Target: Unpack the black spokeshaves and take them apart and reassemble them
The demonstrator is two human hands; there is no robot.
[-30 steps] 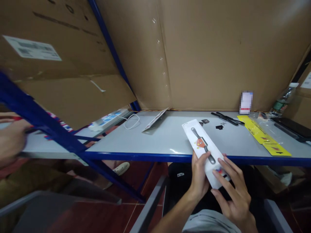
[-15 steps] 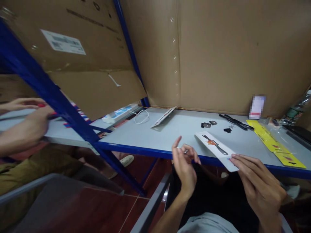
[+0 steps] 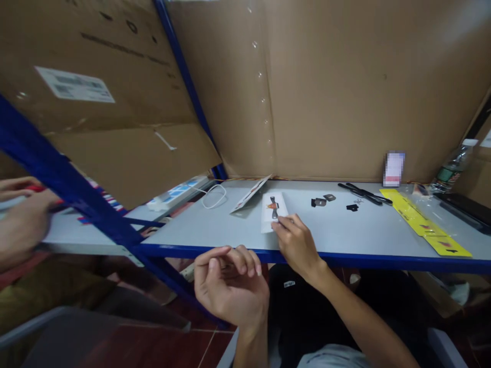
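Note:
My right hand (image 3: 297, 243) pinches the near edge of a white printed card (image 3: 264, 212), which is at the tabletop, left of the middle. The card shows a dark double-handled tool with an orange part. My left hand (image 3: 232, 289) is in front of the table's edge, palm turned up, fingers loosely curled and apart with nothing in them. Behind the held card, a second card (image 3: 251, 194) leans up at a slant. To the right lie small dark metal plates (image 3: 322, 201), a black piece (image 3: 352, 207) and two crossed black bars (image 3: 364, 193).
A yellow strip (image 3: 422, 220) with clear plastic lies at the right, near a bottle (image 3: 452, 168) and a blurred-out upright phone-like object (image 3: 394, 168). Cardboard walls the back. A blue post (image 3: 76, 189) stands left, with a white cable (image 3: 213, 197) and another person's hands (image 3: 28, 220) beyond.
My right hand has carried the card left and onto the tabletop area. My left hand has moved left and down, its fingers more curled. The view has shifted slightly to the right.

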